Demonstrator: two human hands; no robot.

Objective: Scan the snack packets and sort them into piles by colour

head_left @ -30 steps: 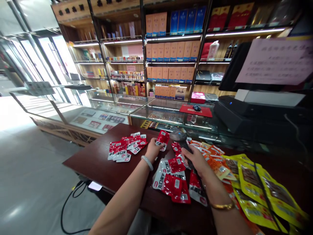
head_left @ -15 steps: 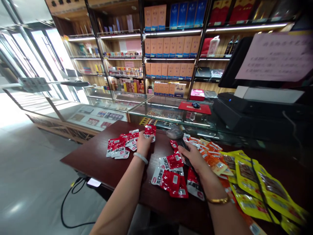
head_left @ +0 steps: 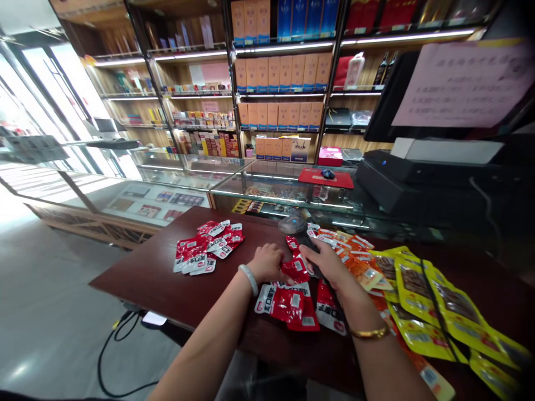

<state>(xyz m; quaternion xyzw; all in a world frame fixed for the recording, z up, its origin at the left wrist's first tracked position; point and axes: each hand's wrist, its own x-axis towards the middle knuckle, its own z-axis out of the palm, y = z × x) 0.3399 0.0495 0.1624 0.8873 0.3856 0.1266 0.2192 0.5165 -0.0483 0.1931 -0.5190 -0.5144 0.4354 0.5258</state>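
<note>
My right hand (head_left: 328, 262) is wrapped around the handle of a grey and black barcode scanner (head_left: 292, 224), whose head points away over the table. My left hand (head_left: 268, 263), with a pale bangle at the wrist, has its fingers closed on the edge of a red snack packet (head_left: 296, 270). That packet lies at the top of a loose group of red and white packets (head_left: 288, 306) in front of me. A second pile of the same red and white packets (head_left: 207, 248) lies further left on the dark table (head_left: 167, 287).
Orange packets (head_left: 361, 259) and yellow packets (head_left: 422, 289) lie to the right, a dark cord across the yellow ones. Beyond the table stand glass display counters (head_left: 188, 167) and a monitor (head_left: 388, 106). A black cable (head_left: 100, 356) hangs at the table's left.
My left hand has come back from the left pile to the near group and gripped another packet. The one it held earlier now lies in the left pile. The right hand keeps the scanner.
</note>
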